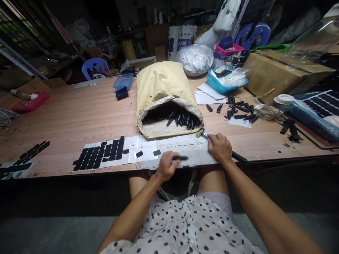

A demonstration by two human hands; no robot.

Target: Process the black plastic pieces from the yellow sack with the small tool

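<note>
My left hand (167, 166) is closed round a slim black plastic piece (181, 158), held just above the grey sheet (193, 158) at the table's front edge. To its right, my right hand (220, 147) grips a hammer (239, 156) with a black handle and a small metal head showing yellow-green. The hammer lies low over the table, its head pointing toward the sack. Directly ahead, a yellowish woven sack (164, 79) lies with its mouth facing me. Inside are several black tapered pieces (184, 120); the sack's deeper part is dark.
Black rounded pads (91, 157) sit in rows on white sheets at left. More black parts (239, 107) lie scattered at right, near a blue basket (226, 84) and a cardboard box (275, 74). Two blue trays (123, 82) stand left of the sack.
</note>
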